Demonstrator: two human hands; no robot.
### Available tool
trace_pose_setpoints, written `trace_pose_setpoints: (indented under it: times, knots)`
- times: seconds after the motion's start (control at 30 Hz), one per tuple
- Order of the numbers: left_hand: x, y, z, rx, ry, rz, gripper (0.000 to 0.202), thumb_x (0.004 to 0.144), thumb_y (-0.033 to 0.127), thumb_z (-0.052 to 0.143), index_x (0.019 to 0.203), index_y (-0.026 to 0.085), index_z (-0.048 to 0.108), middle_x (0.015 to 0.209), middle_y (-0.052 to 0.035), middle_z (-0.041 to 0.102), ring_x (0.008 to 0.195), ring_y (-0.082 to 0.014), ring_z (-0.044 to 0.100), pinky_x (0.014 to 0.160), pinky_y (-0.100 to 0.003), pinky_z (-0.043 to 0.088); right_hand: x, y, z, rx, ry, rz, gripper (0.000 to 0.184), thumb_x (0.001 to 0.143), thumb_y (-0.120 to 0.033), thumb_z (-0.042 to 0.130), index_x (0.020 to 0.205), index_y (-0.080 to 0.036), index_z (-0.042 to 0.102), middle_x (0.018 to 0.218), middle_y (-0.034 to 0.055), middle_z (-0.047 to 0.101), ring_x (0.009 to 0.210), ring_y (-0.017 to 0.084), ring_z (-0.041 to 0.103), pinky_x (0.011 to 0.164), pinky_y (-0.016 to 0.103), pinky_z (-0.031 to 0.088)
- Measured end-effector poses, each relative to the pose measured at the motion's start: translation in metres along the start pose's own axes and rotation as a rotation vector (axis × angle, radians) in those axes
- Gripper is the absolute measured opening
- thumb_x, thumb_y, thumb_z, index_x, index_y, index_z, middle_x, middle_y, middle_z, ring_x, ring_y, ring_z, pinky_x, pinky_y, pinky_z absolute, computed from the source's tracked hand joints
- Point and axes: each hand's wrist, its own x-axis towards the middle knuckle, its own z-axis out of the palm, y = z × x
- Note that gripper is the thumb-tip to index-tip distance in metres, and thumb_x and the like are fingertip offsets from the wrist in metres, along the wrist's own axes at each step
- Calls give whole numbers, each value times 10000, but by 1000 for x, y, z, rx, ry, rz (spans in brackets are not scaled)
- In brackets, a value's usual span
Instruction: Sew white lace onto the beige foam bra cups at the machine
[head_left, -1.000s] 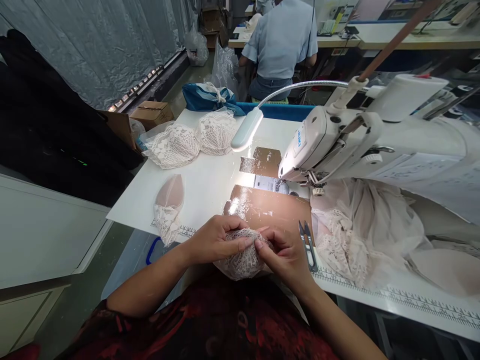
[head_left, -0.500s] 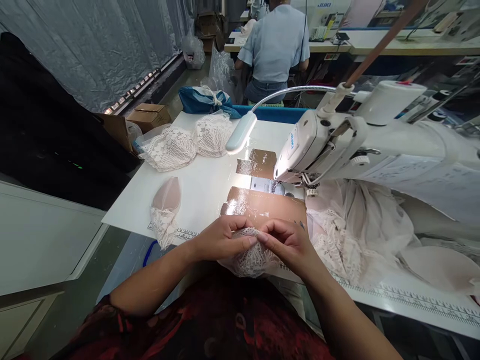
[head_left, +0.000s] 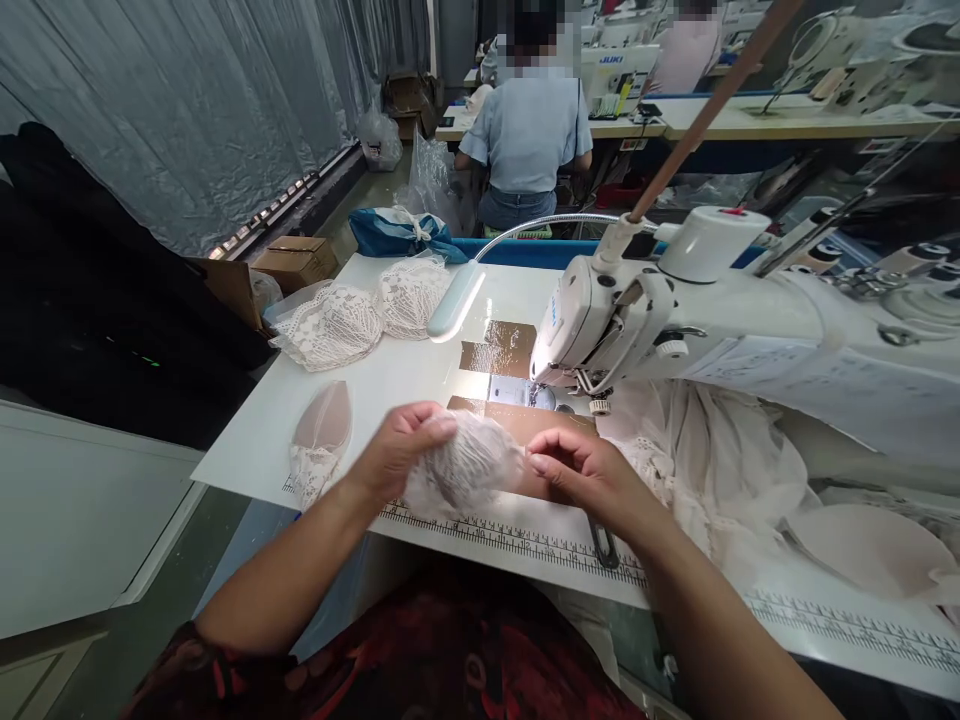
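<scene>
My left hand (head_left: 396, 452) is closed on the left side of a pale lace cup piece (head_left: 465, 472), held just above the table's front edge. My right hand (head_left: 585, 475) pinches the right edge of the same piece with its fingers curled. The piece is blurred by motion. A thread snipper (head_left: 604, 545) lies on the table under my right wrist. The white sewing machine (head_left: 675, 320) stands behind and to the right, with its needle area (head_left: 581, 385) just beyond my hands.
A single cup piece (head_left: 319, 440) lies at the table's left front. A stack of lace cups (head_left: 352, 315) sits at the far left. Sheer fabric and lace (head_left: 720, 470) are heaped on the right. A gooseneck lamp (head_left: 450, 300) hangs over the table. Another person (head_left: 525, 140) sits at the bench ahead.
Both hands have lifted the lace piece up and forward from the table's near edge. The camera has tilted up, showing more of the room.
</scene>
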Motion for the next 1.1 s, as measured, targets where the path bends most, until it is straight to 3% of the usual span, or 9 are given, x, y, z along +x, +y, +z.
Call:
trace_pose_setpoints:
  times: [0.1, 0.17, 0.23, 0.33, 0.5, 0.6, 0.8, 0.93, 1.1]
  knots:
    - [12, 23, -12, 502, 228, 372, 259, 791, 368, 645, 676, 150, 564, 605, 22, 523, 560, -100, 475, 548, -218, 376, 1, 4, -18, -229, 84, 27, 210, 864, -382, 510, 865, -212, 633, 804, 6, 657, 687, 150, 556, 625, 273, 417]
    - [29, 23, -4, 931, 277, 577, 234, 841, 300, 570, 656, 156, 563, 601, 9, 518, 571, -117, 474, 552, -236, 366, 3, 5, -25, -336, 101, 55, 215, 863, -368, 482, 869, -219, 636, 789, 2, 663, 648, 151, 550, 594, 276, 403]
    - [50, 10, 17, 1333, 173, 702, 222, 854, 211, 497, 653, 155, 572, 644, -31, 564, 638, -155, 525, 602, -269, 397, 7, 6, -28, -420, 94, 62, 228, 863, -345, 460, 892, -222, 650, 771, 0, 670, 643, 158, 564, 588, 278, 396]
    - [74, -23, 57, 1713, -42, 632, 180, 832, 105, 456, 757, 126, 619, 743, -96, 629, 717, -208, 575, 632, -314, 426, 14, 11, -28, -501, 102, 35, 257, 871, -295, 434, 929, -225, 675, 802, 8, 697, 714, 174, 604, 635, 281, 411]
    - [67, -50, 89, 1772, -170, 613, 189, 862, 180, 477, 788, 105, 635, 735, -125, 621, 750, -262, 572, 621, -359, 441, 21, 25, -21, -577, 113, -67, 301, 901, -217, 393, 947, -229, 690, 928, 31, 707, 864, 186, 603, 739, 287, 420]
    - [58, -39, 80, 1713, -253, 576, 230, 891, 219, 451, 821, 109, 641, 769, -119, 622, 782, -255, 579, 653, -360, 468, 22, 30, -13, -690, 43, -123, 307, 878, -138, 394, 921, -198, 692, 939, 52, 680, 896, 191, 575, 758, 282, 407]
    - [71, -28, 47, 1203, -356, 660, 265, 931, 238, 431, 934, 156, 684, 1041, -90, 678, 918, -183, 640, 790, -296, 527, 22, 29, -2, -965, -11, -72, 348, 862, -100, 392, 1023, -184, 688, 938, 77, 645, 871, 218, 515, 721, 308, 362]
    - [84, -39, 41, 1246, -367, 791, 313, 949, 255, 414, 1052, 132, 682, 1142, -121, 674, 936, -226, 649, 803, -366, 535, 24, 30, -1, -1002, 13, -73, 402, 836, -66, 404, 1094, -204, 678, 946, 81, 641, 860, 213, 505, 710, 309, 346]
    - [100, -45, 39, 1273, -365, 807, 335, 958, 288, 411, 1104, 143, 676, 1191, -129, 656, 953, -237, 651, 821, -383, 546, 29, 30, -1, -1046, 93, -32, 443, 819, -66, 416, 1148, -231, 661, 963, 81, 632, 767, 198, 507, 607, 319, 309]
